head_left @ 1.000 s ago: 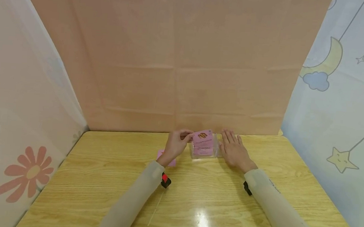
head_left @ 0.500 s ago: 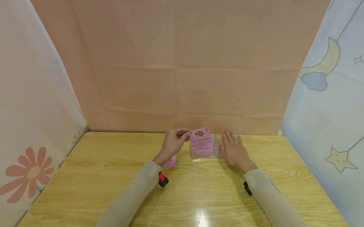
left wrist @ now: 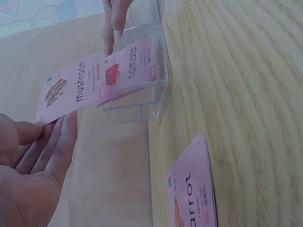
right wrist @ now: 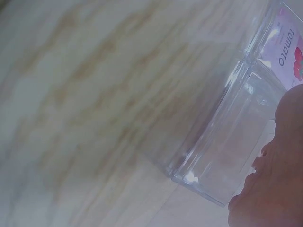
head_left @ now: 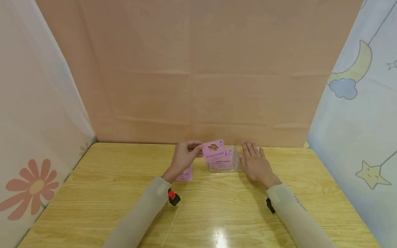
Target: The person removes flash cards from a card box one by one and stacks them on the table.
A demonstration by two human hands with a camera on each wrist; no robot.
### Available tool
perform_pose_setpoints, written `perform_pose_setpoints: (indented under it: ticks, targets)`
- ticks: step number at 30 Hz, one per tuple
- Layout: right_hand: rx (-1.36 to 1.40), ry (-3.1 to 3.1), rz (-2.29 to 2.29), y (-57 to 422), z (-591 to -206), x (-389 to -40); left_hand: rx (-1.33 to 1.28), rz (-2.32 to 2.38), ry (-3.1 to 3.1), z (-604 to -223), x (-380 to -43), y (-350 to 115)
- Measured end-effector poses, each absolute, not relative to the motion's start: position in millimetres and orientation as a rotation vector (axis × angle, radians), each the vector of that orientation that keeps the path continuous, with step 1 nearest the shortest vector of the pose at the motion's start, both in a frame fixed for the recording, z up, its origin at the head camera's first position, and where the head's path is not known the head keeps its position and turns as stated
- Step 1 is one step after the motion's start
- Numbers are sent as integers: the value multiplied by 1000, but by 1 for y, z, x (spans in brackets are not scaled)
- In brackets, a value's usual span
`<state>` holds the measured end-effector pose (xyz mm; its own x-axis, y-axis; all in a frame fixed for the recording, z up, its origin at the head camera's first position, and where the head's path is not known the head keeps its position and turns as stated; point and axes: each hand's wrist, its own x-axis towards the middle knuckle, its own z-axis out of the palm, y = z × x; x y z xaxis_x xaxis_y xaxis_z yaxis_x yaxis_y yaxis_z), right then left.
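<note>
My left hand (head_left: 182, 157) pinches a pink mushroom card (head_left: 212, 151) by its lower left corner, between thumb and fingers. The card is tilted and held at the upper left of a clear plastic card holder (head_left: 223, 171). Inside the holder's left compartment stands a pink tomato card (left wrist: 142, 61), partly overlapped by the mushroom card in the head view. With fingers straight, my right hand (head_left: 256, 167) rests on the holder's right part. The right wrist view shows the compartment (right wrist: 222, 151) beside the tomato card, without a card in it.
A pink carrot card (head_left: 186, 174) lies on the wooden table (head_left: 109, 195), partly hidden under my left wrist in the head view. Close behind the holder hangs a tan cloth backdrop (head_left: 202, 81). Patterned cloths (head_left: 376, 126) flank the table.
My left hand has drawn the mushroom card leftward and away from the holder, tilting it and uncovering more of the tomato card. More of the carrot card shows. The right hand stays put.
</note>
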<state>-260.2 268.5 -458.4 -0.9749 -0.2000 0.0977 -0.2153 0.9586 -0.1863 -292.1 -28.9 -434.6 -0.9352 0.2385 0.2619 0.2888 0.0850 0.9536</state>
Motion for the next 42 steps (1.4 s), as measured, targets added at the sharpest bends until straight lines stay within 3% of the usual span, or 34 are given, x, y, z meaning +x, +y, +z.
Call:
perform_pose_setpoints:
  ticks: [15,42]
  targets:
    - [321,-3026,311,269,-457,-261,-469,-2078,-2300,-436,-289,-51]
    - [326,-3020,292,267,-459,-260,-83,-2258,-2384,-470,-287,-93]
